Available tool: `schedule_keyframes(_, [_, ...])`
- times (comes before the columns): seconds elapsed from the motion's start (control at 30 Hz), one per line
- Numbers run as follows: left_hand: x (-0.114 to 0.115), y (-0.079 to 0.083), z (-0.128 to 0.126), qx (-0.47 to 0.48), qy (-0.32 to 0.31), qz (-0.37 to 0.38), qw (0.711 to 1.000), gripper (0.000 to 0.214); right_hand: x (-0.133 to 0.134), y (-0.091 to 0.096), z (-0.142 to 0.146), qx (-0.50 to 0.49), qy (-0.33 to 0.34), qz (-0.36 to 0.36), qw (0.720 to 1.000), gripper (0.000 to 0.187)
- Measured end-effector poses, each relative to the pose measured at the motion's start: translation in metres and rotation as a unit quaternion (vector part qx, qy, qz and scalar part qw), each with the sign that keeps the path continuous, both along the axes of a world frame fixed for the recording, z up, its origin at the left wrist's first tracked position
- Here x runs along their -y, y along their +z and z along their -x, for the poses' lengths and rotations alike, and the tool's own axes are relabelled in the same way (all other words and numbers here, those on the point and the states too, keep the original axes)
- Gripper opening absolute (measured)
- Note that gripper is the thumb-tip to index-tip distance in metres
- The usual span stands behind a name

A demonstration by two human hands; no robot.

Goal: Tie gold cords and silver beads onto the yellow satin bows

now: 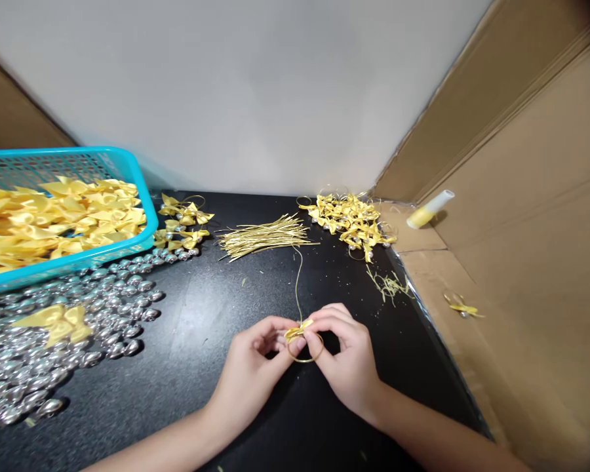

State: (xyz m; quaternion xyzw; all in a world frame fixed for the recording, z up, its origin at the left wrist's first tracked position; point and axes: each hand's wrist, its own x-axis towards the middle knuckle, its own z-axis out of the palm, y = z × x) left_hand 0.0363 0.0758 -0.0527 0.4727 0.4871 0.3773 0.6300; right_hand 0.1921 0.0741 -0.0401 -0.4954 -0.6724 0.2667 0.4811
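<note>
A small yellow ribbon bow [295, 332] is pinched between my two hands, low over the black table. My left hand [255, 354] grips it from the left with thumb and fingers. From the right, my right hand [347, 351] pinches at the bow and a thin gold cord [299, 282]. The cord's loop hangs toward me below the bow, and its free end runs up and away toward a bundle of gold cords [265, 236]. My fingers partly cover the bow, so whether a bead sits in it is hidden.
A turquoise basket [145, 196] of yellow bows stands at the left. Silver beads [93, 328] spread before it, with a loose bow [59, 322] on top. Looped bows [349, 219] are piled at the back right, near cord scraps [389, 285]. A whitish-yellow tube [429, 210] stands by cardboard walls.
</note>
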Motion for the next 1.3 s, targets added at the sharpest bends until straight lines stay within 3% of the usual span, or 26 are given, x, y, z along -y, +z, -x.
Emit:
schedule_keyframes(0.23, [-0.001, 0.002, 0.002, -0.021, 0.013, -0.012, 1.000, 0.021, 0.000, 0.000, 0.001, 0.005, -0.002, -0.005, 1.000, 0.013])
schedule_keyframes(0.67, [-0.008, 0.013, 0.000, 0.031, 0.022, 0.013, 0.999, 0.024, 0.000, 0.001, -0.001, 0.037, -0.007, -0.008, 0.999, 0.013])
schedule_keyframes(0.93, [-0.012, 0.010, 0.007, 0.024, -0.006, 0.004, 1.000, 0.015, 0.001, 0.000, -0.002, 0.030, 0.015, 0.012, 0.999, 0.012])
schedule_keyframes(1.3, [-0.019, 0.009, 0.007, 0.052, -0.050, 0.077, 0.994, 0.020, -0.001, 0.001, -0.003, -0.001, 0.015, 0.039, 0.999, 0.013])
